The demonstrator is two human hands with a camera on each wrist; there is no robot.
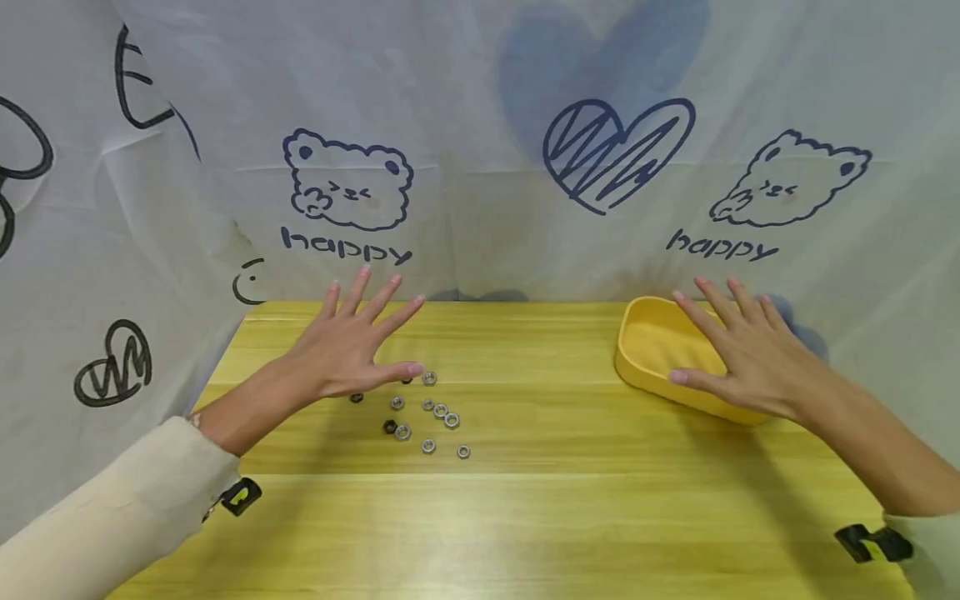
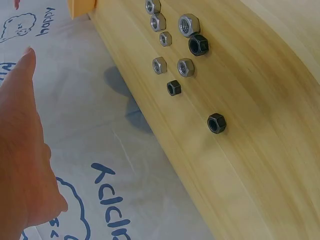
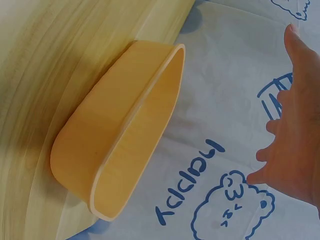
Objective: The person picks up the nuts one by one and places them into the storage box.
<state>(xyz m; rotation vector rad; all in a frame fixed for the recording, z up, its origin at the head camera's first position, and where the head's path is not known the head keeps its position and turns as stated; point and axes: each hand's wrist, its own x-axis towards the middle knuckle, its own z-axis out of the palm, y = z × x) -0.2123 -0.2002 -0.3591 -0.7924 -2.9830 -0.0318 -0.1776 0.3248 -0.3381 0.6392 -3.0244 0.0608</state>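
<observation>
My left hand (image 1: 347, 346) is held above the left side of the table, fingers straight and spread, holding nothing. Below and beside its thumb lie several small hex nuts (image 1: 440, 410), mostly silver. A few are dark, such as the black nut (image 2: 216, 123) in the left wrist view, which lies apart from the others. On the right, my right hand (image 1: 757, 358) hovers with spread fingers over a yellow oblong tray (image 1: 637, 371), hiding part of it. The right wrist view shows the tray's outer wall (image 3: 107, 105), with the hand (image 3: 300, 125) apart from it.
The wooden table (image 1: 480, 517) ends at the back against a white cloth (image 1: 480, 225) printed with bears and hearts. More cloth hangs along the left side. The tray stands near the table's back right corner, the nuts left of the middle.
</observation>
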